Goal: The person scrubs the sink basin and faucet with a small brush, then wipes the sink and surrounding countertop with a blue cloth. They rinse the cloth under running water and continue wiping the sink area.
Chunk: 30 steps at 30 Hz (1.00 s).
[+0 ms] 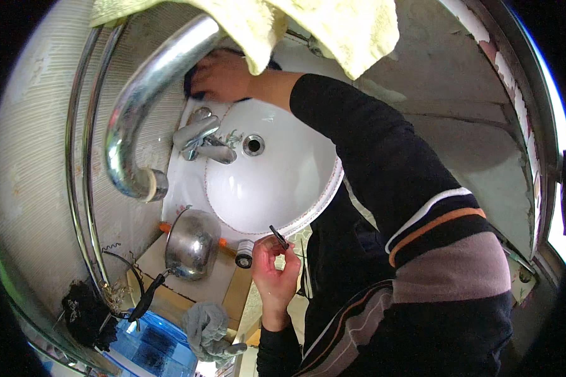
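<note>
My right hand (pixel 221 77), blurred, is at the upper edge of a white ceramic washbasin (pixel 283 188), on a dark blue cloth-like thing (pixel 188 85); its fingertips are partly hidden. My left hand (pixel 276 268) is past the basin's lower rim, pinching a small dark, narrow object (pixel 278 236) between thumb and fingers. Close to that hand stands a small round container (pixel 244 254) with a dark top. A chrome mixer tap (pixel 203 136) rises from the basin's ledge, and the drain (pixel 253 145) is uncovered. No water is seen running.
A metal pot (pixel 193 245) with a black handle sits beside the basin. A thick metal pipe (pixel 127 122) and thin pipes (pixel 78 141) run along the wall. A pale yellow towel (pixel 330 28) hangs above; a grey cloth (pixel 207 330) and blue plastic container (pixel 151 346) are lower down.
</note>
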{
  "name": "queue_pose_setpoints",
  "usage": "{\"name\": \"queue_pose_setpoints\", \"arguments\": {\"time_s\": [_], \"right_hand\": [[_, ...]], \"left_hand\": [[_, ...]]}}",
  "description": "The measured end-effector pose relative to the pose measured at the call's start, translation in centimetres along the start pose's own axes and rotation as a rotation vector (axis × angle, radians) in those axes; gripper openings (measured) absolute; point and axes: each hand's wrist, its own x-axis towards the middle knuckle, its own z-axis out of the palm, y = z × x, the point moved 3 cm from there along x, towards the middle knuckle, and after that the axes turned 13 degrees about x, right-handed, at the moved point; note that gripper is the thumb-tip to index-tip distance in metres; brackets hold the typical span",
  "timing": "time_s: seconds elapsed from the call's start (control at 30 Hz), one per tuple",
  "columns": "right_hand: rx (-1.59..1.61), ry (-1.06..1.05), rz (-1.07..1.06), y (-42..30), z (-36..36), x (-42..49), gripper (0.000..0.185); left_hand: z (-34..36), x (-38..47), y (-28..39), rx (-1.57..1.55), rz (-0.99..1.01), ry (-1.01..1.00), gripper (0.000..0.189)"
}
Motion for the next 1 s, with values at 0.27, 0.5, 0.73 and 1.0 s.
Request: {"name": "queue_pose_setpoints", "arguments": {"time_s": [0.27, 0.5, 0.73, 1.0], "right_hand": [[-0.085, 0.523, 0.216, 1.9, -0.5, 0.3, 0.028], [0.298, 0.134, -0.317, -0.2, 0.6, -0.6, 0.036], [0.032, 0.413, 0.349, 7.2, -3.4, -2.0, 0.037], [0.31, -0.106, -0.036, -0.2, 0.0, 1.1, 0.035]], "left_hand": [[-1.0, -1.6, -0.7, -0.015, -0.009, 0.064, 0.026], [0.0, 0.7, 0.6, -0.007, -0.006, 0.031, 0.024], [-0.2, 0.7, 0.7, -0.015, 0.017, 0.047, 0.03], [0.2, 1.4, 1.5, -0.015, 0.006, 0.003, 0.027]]}}
